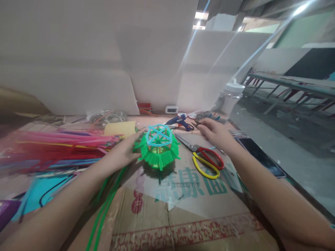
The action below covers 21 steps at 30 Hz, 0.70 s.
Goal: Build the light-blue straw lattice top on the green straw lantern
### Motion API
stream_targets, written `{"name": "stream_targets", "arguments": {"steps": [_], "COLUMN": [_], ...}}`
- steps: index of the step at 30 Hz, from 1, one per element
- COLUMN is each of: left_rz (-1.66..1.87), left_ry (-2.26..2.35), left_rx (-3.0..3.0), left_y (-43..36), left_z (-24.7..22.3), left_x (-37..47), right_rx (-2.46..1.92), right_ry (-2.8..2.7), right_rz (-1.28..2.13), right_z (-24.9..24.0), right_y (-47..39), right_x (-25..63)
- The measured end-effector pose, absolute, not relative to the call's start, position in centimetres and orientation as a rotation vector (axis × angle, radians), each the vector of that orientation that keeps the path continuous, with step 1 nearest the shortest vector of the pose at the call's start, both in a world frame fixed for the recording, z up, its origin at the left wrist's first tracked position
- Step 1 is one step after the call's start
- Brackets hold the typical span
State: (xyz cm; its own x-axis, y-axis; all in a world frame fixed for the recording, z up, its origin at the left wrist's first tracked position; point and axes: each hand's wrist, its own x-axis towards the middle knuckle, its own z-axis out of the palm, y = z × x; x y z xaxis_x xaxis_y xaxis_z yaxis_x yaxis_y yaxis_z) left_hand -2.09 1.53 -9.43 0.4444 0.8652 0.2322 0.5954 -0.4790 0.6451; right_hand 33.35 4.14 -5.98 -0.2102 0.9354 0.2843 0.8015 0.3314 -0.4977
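Craft (159,150), green-and-blue — left hand (130,147) at its left side, grip hidden | right hand (214,132) right of craft, pinching dark tool (196,122) | scissors (200,151) beside craft

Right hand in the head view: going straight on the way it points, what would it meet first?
Past the dark pointed item at its fingertips, the right hand would probably meet the blue glue gun first, though depth is hard to judge.

Green "康" (193,177) on cardboard (151,212), neighbouring characters (216,184) unclear
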Motion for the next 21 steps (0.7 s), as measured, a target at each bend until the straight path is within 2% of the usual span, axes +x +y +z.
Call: {"name": "stream_targets", "arguments": {"steps": [3, 7, 10, 15, 21], "left_rz": [0.684, 0.994, 1.044, 1.027, 0.853], "left_ry": [1.461, 1.698, 1.716, 1.562, 1.579], "left_rx": [2.24, 2.292, 2.388, 2.467, 2.428], "left_y": [0.8, -1.1, -1.8, -1.2, -0.9], "left_z": [-7.3, -2.2, 0.2, -0.3, -1.4], "left_x": [-3.7, -2.8, -0.1, 2.0, 1.4], "right_rx": [-1.229, -1.11, -1.073, -1.068, -1.388], "right_ry": [-1.965, -2.009, -2.071, -2.109, -2.282], "right_rz": [0.362, 0.32, 0.291, 0.36, 0.381], "right_z": [-3.3, -0.3, 0.7, -0.1, -1.8], "right_y": [2.5, 1.3, 1.3, 3.0, 5.5], "right_x": [31.5, 28.0, 25.6, 25.0, 30.1]}}
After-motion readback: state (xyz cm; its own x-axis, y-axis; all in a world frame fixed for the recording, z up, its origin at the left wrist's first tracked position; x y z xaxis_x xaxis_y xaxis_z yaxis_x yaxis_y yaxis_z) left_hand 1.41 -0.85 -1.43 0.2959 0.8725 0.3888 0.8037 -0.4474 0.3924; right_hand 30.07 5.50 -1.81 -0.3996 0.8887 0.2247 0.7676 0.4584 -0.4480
